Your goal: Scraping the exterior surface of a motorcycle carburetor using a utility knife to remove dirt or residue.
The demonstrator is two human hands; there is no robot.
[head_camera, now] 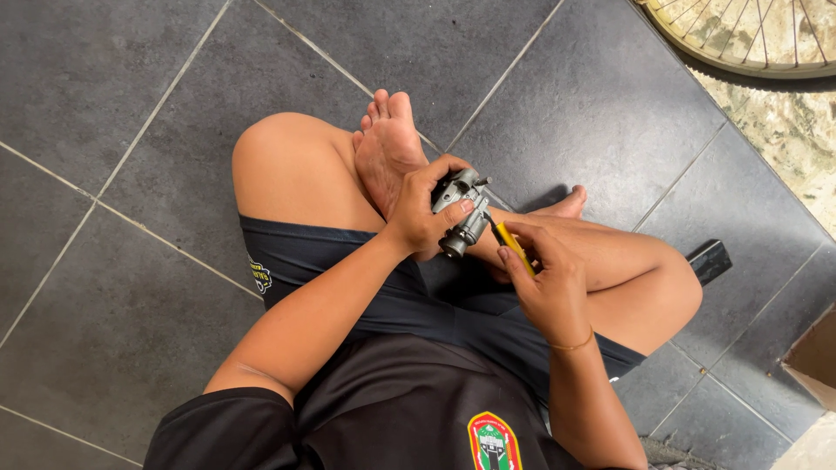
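Carburetor (461, 211) looks heavy and rigid; your left hand (424, 211) clamps its body, right hand (544, 283) pinches the yellow screwdriver (514, 246).

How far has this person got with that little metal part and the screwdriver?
Done so far: nothing shows as removed; no loose screws or pieces lie on the tiled floor. In hand: the left hand grips the grey metal part, while the right hand sets a yellow-handled screwdriver against it. Left: the part looks whole, so seemingly most of the work.
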